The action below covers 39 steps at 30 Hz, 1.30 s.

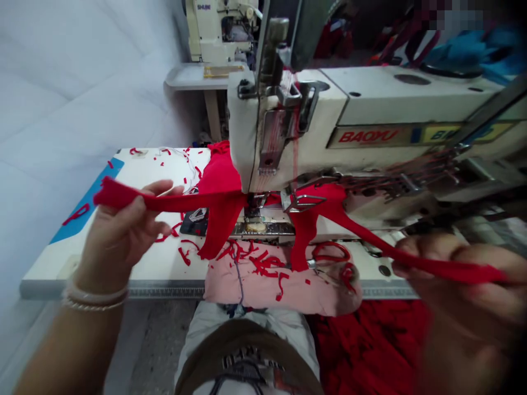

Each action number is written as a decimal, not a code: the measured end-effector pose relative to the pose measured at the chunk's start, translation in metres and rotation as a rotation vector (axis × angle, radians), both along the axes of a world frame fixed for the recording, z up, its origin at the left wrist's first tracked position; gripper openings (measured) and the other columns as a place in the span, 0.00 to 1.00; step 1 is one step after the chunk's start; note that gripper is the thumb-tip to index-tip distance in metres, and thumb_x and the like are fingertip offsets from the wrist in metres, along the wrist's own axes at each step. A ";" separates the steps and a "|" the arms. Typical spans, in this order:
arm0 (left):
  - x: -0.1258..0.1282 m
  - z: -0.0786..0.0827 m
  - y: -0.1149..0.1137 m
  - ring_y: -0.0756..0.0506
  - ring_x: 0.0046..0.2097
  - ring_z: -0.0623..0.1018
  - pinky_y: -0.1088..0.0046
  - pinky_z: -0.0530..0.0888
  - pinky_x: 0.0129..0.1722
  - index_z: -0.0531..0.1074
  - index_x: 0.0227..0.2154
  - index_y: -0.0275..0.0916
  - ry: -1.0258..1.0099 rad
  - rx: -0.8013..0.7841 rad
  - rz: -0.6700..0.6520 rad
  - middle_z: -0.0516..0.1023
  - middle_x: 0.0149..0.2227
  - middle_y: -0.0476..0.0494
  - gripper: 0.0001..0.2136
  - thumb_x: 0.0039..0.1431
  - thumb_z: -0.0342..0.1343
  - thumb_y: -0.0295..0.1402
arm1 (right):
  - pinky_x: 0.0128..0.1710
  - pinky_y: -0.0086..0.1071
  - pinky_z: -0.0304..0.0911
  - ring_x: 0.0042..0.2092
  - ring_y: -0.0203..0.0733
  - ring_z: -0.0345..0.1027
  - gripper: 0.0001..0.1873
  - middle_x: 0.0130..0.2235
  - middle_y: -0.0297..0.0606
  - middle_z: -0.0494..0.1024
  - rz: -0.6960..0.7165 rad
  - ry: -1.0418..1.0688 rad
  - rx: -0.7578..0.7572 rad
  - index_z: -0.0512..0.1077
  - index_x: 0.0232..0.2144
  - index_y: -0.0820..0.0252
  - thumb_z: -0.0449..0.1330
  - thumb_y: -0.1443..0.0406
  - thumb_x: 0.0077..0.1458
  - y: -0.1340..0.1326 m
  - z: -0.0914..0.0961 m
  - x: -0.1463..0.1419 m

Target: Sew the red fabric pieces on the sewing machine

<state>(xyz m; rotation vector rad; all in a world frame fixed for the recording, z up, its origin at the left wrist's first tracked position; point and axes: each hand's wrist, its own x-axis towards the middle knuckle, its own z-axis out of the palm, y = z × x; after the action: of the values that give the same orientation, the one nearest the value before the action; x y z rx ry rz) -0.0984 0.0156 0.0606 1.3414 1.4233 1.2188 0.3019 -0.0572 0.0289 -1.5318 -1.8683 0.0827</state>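
A piece of red fabric (pixel 224 178) lies under the needle area of a white sewing machine (pixel 288 142), with narrow strips reaching out to both sides. On the left, my left hand (pixel 119 236) pinches the end of one strip between thumb and fingers, its other fingers loosely spread. That strip (pixel 185 202) runs taut towards the presser foot (pixel 257 203). At the right, my right hand (pixel 461 269) grips the other strip (pixel 362 233), which slants down from the machine; this hand is somewhat blurred. Two red flaps hang towards the front edge between my hands.
Red-handled scissors (pixel 331 252) and red scraps (pixel 263 263) lie on a pink padded cloth (pixel 247 288) at the table's front edge. More scraps dot the white tabletop (pixel 152 269). Red fabric (pixel 370 345) is heaped below right. Another machine (pixel 214 33) stands behind, beside a white wall.
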 end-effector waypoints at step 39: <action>0.086 -0.074 -0.001 0.38 0.55 0.73 0.62 0.75 0.46 0.66 0.57 0.27 1.318 0.738 -0.395 0.72 0.56 0.31 0.20 0.66 0.39 0.22 | 0.57 0.45 0.69 0.56 0.49 0.67 0.19 0.54 0.51 0.74 0.291 -0.314 0.237 0.72 0.52 0.72 0.52 0.73 0.61 0.061 -0.066 -0.129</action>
<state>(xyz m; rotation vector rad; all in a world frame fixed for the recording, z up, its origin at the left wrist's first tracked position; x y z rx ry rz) -0.0127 0.0141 -0.0132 3.1069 1.3346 0.4925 0.1725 0.0036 -0.0371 -1.1543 -2.2482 -0.2518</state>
